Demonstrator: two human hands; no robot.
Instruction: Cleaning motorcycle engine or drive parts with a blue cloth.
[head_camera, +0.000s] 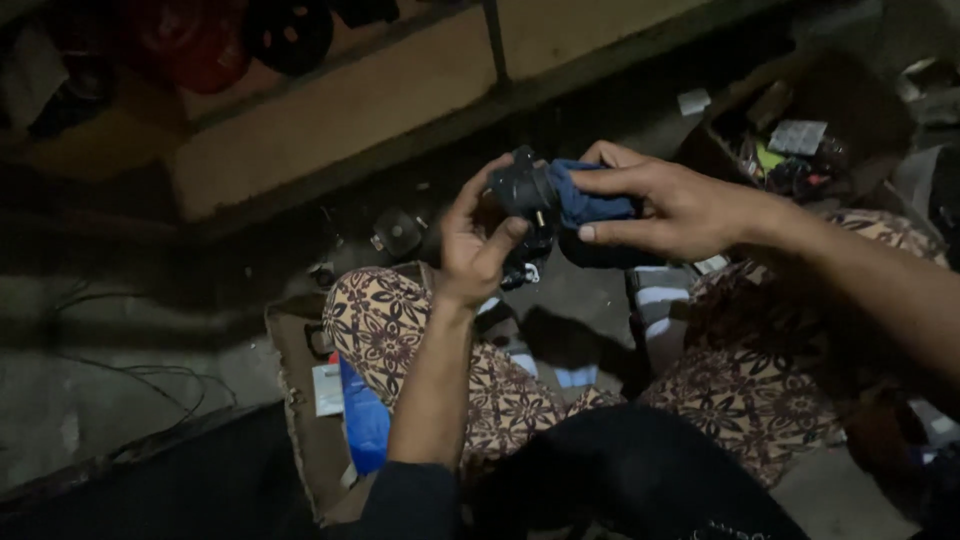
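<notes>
I hold a small black part (523, 190) in the air in front of me, above my knees, not resting on anything. My left hand (472, 245) is under it and a little to the left of it. The fingers of this hand are half curled around the round black body, with the thumb (507, 235) pressed on its near side, so the part sits in my left palm.

My right hand (680, 205) comes from the right side. Its fingers are closed on a blue cloth (595, 205), thumb below and the other fingers on top, and the cloth is pushed against the right side of the black part, touching it. So the black part lies between my two hands: the left one carries it, the right one meets it through the cloth.

The part seems short and round, and I cannot tell a clear long axis in this dark light. The cloth stretches sideways, from the part toward my right wrist.

Below my hands are my legs in patterned trousers (385, 320), and the floor (130, 400) with a flat piece of cardboard (295, 350). An open box of small things (800, 140) stands behind my right hand, well apart from the part.
</notes>
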